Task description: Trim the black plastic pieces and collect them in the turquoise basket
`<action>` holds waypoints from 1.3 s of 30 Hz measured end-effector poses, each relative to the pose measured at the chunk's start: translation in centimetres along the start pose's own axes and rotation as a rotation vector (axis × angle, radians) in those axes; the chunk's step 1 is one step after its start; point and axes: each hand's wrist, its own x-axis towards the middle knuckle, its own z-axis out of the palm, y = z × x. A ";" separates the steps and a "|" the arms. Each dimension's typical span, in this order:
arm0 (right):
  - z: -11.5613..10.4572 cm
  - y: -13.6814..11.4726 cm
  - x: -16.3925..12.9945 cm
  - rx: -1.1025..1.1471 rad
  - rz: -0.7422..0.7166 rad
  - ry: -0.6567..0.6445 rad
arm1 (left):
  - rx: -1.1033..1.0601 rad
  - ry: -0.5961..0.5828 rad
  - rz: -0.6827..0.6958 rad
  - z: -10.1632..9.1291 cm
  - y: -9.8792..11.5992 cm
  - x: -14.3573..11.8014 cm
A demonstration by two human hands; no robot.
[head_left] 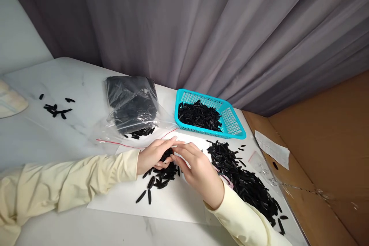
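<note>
My left hand (158,154) is closed around a bunch of small black slender pieces (166,155), whose exact kind I cannot make out. From the right, the curled fingers of my right hand (197,165) meet the left fingers and pinch at the same bunch. Beneath the hands, loose pieces of the same sort (163,180) lie on a white sheet (184,207). To the right spreads a large pile of these black pieces (245,180). A pink-handled object (227,180) is partly hidden between the pile and my right wrist.
A turquoise basket (238,132) holding many black pieces stands behind my hands. Left of it lies a clear zip bag (132,103) with dark contents. More black pieces (56,111) are scattered at far left. A paper slip (272,150) rests on cardboard (319,153) at right.
</note>
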 end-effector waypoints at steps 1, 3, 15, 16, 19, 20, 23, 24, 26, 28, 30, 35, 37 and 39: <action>0.2 0.1 -0.1 -0.028 -0.013 0.008 | 0.002 -0.003 -0.008 0.0 0.0 0.0; 0.5 0.4 -0.4 -0.068 -0.043 0.029 | 0.002 -0.011 -0.021 -0.1 0.0 0.0; -1.3 1.0 -3.4 0.974 0.628 -0.014 | 0.219 -0.002 0.180 0.3 -0.3 -0.5; -1.2 1.1 -3.8 1.072 0.657 -0.019 | 0.270 -0.009 0.195 0.4 -0.3 -0.6; -0.5 1.5 -4.6 1.291 0.710 -0.013 | 0.462 -0.013 0.247 0.6 -0.4 -1.1; -0.3 1.7 -4.8 1.344 0.723 -0.008 | 0.525 -0.011 0.270 0.6 -0.4 -1.2; 0.3 2.1 -4.9 1.435 0.729 0.015 | 0.684 -0.020 0.340 0.5 -0.6 -1.3; 0.5 2.2 -4.9 1.448 0.718 0.026 | 0.732 -0.024 0.362 0.4 -0.6 -1.3; 0.7 2.2 -5.0 1.459 0.687 0.050 | 0.816 -0.031 0.416 0.4 -0.7 -1.3; 0.9 2.2 -5.1 1.460 0.657 0.074 | 0.876 -0.055 0.485 0.4 -0.8 -1.2; 1.1 2.1 -5.1 1.455 0.635 0.093 | 0.916 -0.092 0.572 0.4 -0.9 -1.2; 1.3 2.1 -5.2 1.433 0.611 0.132 | 0.976 -0.109 0.701 0.5 -1.0 -1.3; 1.3 2.1 -5.2 1.427 0.606 0.140 | 0.993 -0.101 0.725 0.5 -1.0 -1.3; 1.5 2.1 -5.2 1.417 0.600 0.145 | 1.006 -0.095 0.736 0.4 -1.0 -1.3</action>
